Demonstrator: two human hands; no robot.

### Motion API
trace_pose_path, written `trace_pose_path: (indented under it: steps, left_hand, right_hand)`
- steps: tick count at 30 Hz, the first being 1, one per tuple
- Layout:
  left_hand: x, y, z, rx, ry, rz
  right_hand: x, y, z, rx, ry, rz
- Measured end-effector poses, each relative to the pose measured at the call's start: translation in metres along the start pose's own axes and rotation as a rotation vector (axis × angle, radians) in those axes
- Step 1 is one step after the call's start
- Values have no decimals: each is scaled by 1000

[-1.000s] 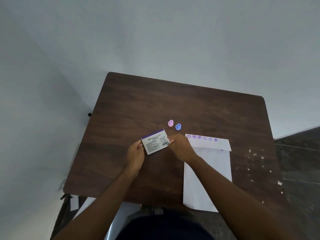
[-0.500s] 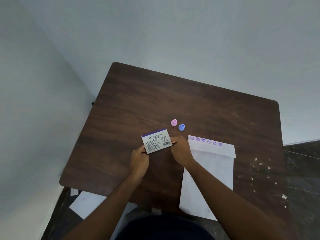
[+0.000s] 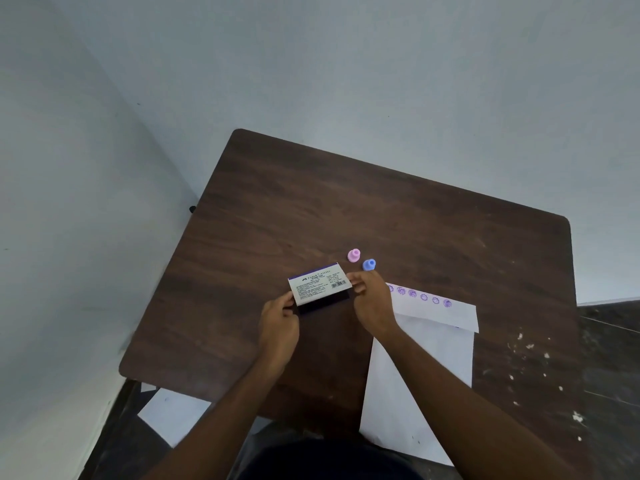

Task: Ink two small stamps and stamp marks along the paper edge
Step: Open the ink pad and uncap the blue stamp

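Observation:
An ink pad box (image 3: pixel 318 283) with a white printed lid sits at the middle of the dark wooden table (image 3: pixel 311 202). Its lid is raised and a dark pad shows under the near edge. My left hand (image 3: pixel 280 318) pinches the box's left end. My right hand (image 3: pixel 371 299) grips the lid's right end. Just beyond stand a pink stamp (image 3: pixel 353 255) and a blue stamp (image 3: pixel 369 264), both upright and untouched. A white paper (image 3: pixel 433 344) lies to the right, with several purple marks along its folded far edge (image 3: pixel 422 297).
Pale walls meet close behind the table and along its left side. A white sheet (image 3: pixel 173 415) lies on the floor under the table's near left corner. White specks dot the table's right part (image 3: pixel 530 348). The paper's near end hangs over the table's front edge.
The ink pad's lid has lifted, so the dark pad now shows beneath it. Both hands stay at the box's ends. The stamps and paper have not moved.

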State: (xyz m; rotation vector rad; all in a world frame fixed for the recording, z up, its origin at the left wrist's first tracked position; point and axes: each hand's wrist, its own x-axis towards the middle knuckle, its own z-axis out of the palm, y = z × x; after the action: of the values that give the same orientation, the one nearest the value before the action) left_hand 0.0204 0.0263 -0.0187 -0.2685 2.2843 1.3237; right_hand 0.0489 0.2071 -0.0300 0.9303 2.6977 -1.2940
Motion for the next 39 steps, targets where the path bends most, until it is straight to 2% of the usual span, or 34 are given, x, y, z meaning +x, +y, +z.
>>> trace_pose_path:
  steps: [5, 8, 10, 13, 16, 24, 30, 39]
  left_hand:
    - [6, 6, -6, 0, 66, 54]
    - [12, 9, -10, -3, 73, 59]
    - [17, 11, -12, 6, 65, 47]
    - [24, 13, -15, -12, 19, 20]
    - [30, 16, -15, -70, -16, 4]
    - [43, 14, -14, -80, 3, -22]
    - [48, 11, -12, -50, -1, -25]
    - [45, 8, -15, -104, 8, -47]
  right_hand:
    - [13, -9, 4, -1, 12, -43]
    - [20, -12, 12, 45, 32, 46]
    - [23, -14, 17, 82, -15, 109]
    - [29, -16, 20, 44, -116, 52]
    - [34, -20, 21, 60, -144, 32]
    - [50, -19, 31, -119, -181, 49]
    - [48, -23, 34, -176, -222, -9]
    - [48, -29, 35, -206, -274, 50]
